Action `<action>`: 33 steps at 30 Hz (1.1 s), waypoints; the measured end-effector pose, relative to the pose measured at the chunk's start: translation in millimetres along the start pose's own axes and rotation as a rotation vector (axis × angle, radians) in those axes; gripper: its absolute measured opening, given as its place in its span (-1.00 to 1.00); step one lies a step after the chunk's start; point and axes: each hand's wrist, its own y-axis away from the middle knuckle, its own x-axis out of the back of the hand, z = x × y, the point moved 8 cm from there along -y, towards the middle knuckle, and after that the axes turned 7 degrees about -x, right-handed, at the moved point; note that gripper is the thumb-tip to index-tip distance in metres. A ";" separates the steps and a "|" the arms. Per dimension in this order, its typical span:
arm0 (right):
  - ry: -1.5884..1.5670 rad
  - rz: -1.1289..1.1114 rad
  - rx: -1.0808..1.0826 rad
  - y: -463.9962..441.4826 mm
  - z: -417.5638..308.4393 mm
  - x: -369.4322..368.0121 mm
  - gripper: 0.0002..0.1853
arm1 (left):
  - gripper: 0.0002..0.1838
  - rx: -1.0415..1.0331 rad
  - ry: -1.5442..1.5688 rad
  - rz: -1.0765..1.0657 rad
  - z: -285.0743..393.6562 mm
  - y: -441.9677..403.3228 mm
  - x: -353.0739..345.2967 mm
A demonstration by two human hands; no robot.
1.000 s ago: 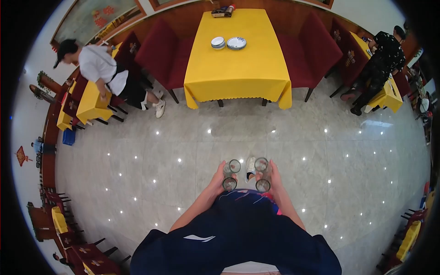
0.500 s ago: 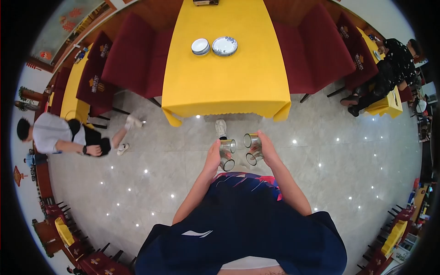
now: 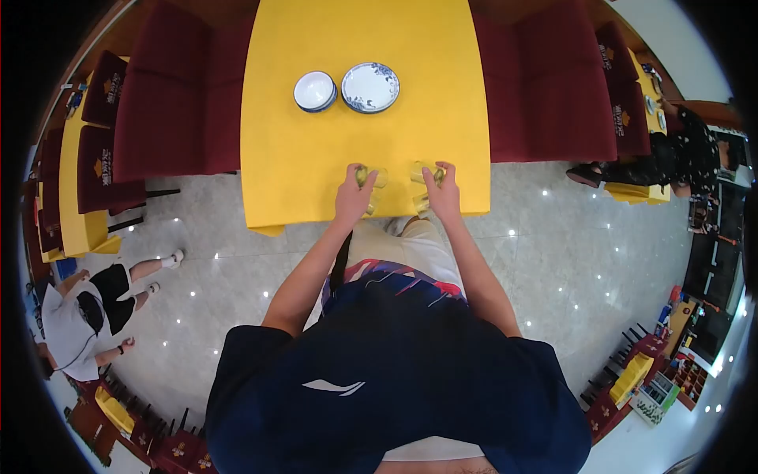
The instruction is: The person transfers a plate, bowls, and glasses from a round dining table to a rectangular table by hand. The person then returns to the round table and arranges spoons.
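My left hand [image 3: 353,196] is closed around a pair of clear drinking glasses [image 3: 379,178] at the near edge of the yellow-covered table [image 3: 316,150]. A second pair of clear glasses [image 3: 418,171] is gripped in my right hand [image 3: 444,196], across a small gap from the first. The yellow cloth shows through the glass; whether their bases touch the table I cannot tell. Farther up the table stand a stack of white bowls [image 3: 315,91] and, to its right, a stack of blue-patterned plates [image 3: 371,87]. Neither hand touches these stacks.
Dark red chairs [image 3: 170,95] line the table's left side, and more red chairs [image 3: 553,95] its right. A person in a white top [image 3: 75,324] is on the left of the tiled floor [image 3: 545,253]. Another person in dark patterned clothes [image 3: 695,154] sits at the far right.
I have moved forward to the table, and both hands with their glasses have gone from above the floor to over its near edge. The person on the left has shifted down in view.
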 end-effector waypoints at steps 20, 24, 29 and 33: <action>0.713 -0.198 0.391 -318.3 -98.4 -70.7 -0.45 | -0.66 -0.276 -0.994 -0.224 83.2 -297.3 -164.3; 0.693 -0.256 0.395 -323.2 -84.6 -77.9 -0.42 | -0.46 -0.212 -0.994 -0.229 73.6 -307.8 -166.6; 0.559 -0.188 0.289 -312.8 -80.5 -56.5 -0.34 | -0.33 -0.145 -0.848 -0.140 90.3 -298.6 -146.8; 0.434 -0.045 0.311 -293.3 -56.2 -40.0 -0.31 | -0.39 -0.337 -0.766 0.050 96.2 -266.7 -136.2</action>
